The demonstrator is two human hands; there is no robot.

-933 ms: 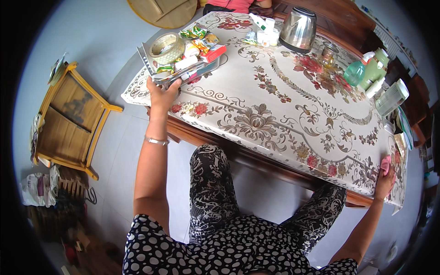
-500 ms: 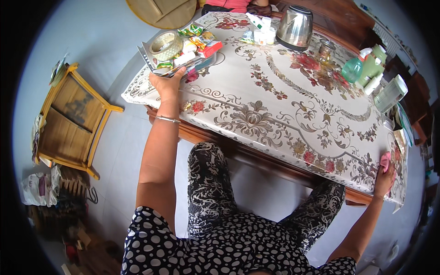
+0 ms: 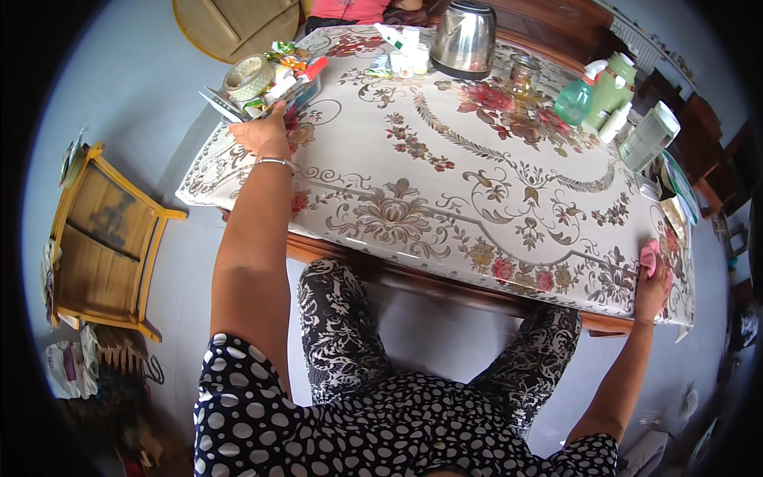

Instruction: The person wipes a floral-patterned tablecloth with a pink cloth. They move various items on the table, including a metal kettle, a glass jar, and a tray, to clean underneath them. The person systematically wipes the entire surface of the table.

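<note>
At the table's far left, my left hand (image 3: 261, 133) grips the near side of a box (image 3: 306, 97) with bluish see-through walls, thumb over its edge. A wide roll of tape (image 3: 249, 77), small green and orange packets (image 3: 286, 56) and a red carton (image 3: 313, 68) are heaped in it. Whether the box's underside rests on the table is hidden. My right hand (image 3: 652, 292) lies at the table's right end, closed around a pink cloth (image 3: 649, 254) against the tablecloth. A flowered tablecloth (image 3: 373, 143) spreads between my hands.
A steel kettle (image 3: 465, 41), white bottles (image 3: 409, 57) and a glass jar (image 3: 522, 75) stand at the back. A green spray bottle (image 3: 574, 103) and a lidded clear container (image 3: 650, 137) are back right. A wooden chair (image 3: 103, 234) stands left; another person (image 3: 350, 11) sits beyond the table.
The view has shifted, moving most table things leftward in the picture. My left hand and the box look slightly smaller and farther off. My right hand stays on the pink cloth.
</note>
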